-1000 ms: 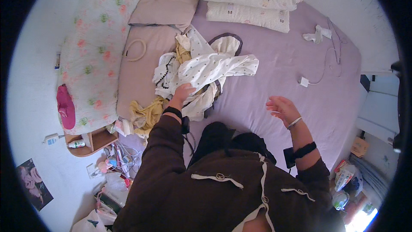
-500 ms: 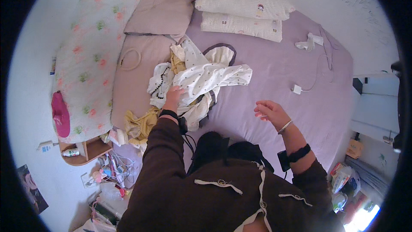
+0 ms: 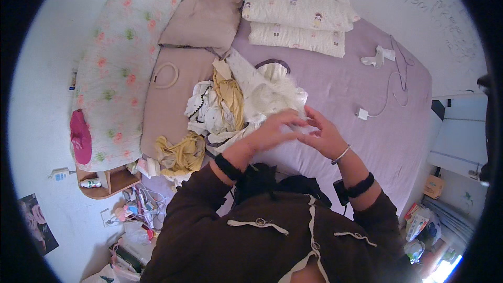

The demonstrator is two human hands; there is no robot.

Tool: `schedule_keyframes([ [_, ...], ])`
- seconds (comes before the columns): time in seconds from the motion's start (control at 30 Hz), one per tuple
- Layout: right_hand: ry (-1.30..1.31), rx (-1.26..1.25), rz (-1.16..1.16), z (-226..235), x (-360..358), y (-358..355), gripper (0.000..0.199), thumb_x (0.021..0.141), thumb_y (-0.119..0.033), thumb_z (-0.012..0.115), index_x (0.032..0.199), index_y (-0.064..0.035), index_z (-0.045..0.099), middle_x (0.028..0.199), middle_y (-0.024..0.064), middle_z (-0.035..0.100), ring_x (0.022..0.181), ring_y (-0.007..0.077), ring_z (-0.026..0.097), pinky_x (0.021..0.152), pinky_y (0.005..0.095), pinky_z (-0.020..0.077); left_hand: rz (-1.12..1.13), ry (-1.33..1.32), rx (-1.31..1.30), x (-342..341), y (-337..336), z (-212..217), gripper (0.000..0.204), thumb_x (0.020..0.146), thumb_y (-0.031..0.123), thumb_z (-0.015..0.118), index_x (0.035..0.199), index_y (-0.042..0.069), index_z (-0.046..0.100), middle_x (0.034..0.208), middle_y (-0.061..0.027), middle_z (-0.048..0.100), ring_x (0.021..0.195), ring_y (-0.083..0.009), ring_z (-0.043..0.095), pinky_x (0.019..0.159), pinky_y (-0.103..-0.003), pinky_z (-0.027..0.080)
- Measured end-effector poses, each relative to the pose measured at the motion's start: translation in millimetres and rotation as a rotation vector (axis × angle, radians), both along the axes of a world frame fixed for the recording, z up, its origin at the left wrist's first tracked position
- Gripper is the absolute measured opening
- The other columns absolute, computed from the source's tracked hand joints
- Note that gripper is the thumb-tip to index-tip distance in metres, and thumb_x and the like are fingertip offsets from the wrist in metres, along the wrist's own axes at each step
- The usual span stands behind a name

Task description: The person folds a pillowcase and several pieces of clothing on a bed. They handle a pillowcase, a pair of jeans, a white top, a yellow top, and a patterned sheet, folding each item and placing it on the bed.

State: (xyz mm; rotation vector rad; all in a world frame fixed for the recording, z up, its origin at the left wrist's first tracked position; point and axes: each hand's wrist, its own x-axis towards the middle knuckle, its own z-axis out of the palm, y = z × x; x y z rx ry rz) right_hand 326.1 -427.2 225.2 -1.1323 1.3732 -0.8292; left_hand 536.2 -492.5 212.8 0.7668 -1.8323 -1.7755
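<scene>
A white garment with small dots (image 3: 270,97) lies spread over the middle of a clothes pile, partly smeared by motion. My left hand (image 3: 275,130) is over its near edge, its fingers too blurred to show whether they grip the cloth. Close beside it, my right hand (image 3: 326,137) has curved fingers apart and reaches toward the left fingertips, with no clear hold on anything. Left of the garment lie a mustard-yellow cloth (image 3: 229,97) and a white piece with dark scalloped trim (image 3: 201,107). Another yellow cloth (image 3: 183,152) lies crumpled nearer me.
The pile rests on a lilac bedsheet (image 3: 325,78). Folded patterned bedding (image 3: 298,2) and a mauve pillow (image 3: 204,10) are at the far side. A white charger with cable (image 3: 362,113) lies to the right, a pale ring (image 3: 166,75) to the left. A wooden shelf (image 3: 118,182) stands at the left.
My left hand has moved right, off the left part of the pile, toward my right hand. The dotted garment has shifted, uncovering more of the yellow cloth. My right hand has turned inward.
</scene>
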Motion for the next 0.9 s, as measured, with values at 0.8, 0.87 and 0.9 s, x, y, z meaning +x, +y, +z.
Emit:
schedule_keyframes([
  [0.8,-0.216,-0.596,-0.44,259,-132,32,0.019,0.093,-0.013,0.067,0.109,-0.0038,0.065,0.091,0.0031,0.068,0.077,0.0098,0.062,0.059,0.0232,0.0466,0.094,-0.238,-0.961,-66,-13,159,0.015,0.078,0.015,0.078,0.087,0.011,0.066,0.1,-0.0099,0.066,0.095,-0.0298,0.063,0.081,-0.043,0.048],
  [0.87,-0.165,-0.575,-0.539,267,-151,33,0.02,0.093,-0.016,0.067,0.109,-0.0039,0.065,0.092,0.0029,0.069,0.077,0.0101,0.062,0.061,0.0239,0.047,0.13,-0.066,-1.045,-73,-25,186,0.014,0.08,0.014,0.078,0.078,0.008,0.065,0.074,-0.0095,0.061,0.069,-0.028,0.061,0.06,-0.038,0.048],
  [0.9,-0.157,-0.576,-0.576,272,-160,32,0.021,0.093,-0.017,0.068,0.109,-0.004,0.065,0.092,0.0028,0.069,0.078,0.0102,0.063,0.063,0.0242,0.0472,0.156,-0.078,-1.043,-74,-33,207,0.014,0.081,0.015,0.077,0.079,0.008,0.065,0.072,-0.0089,0.06,0.066,-0.0267,0.06,0.059,-0.037,0.047],
])
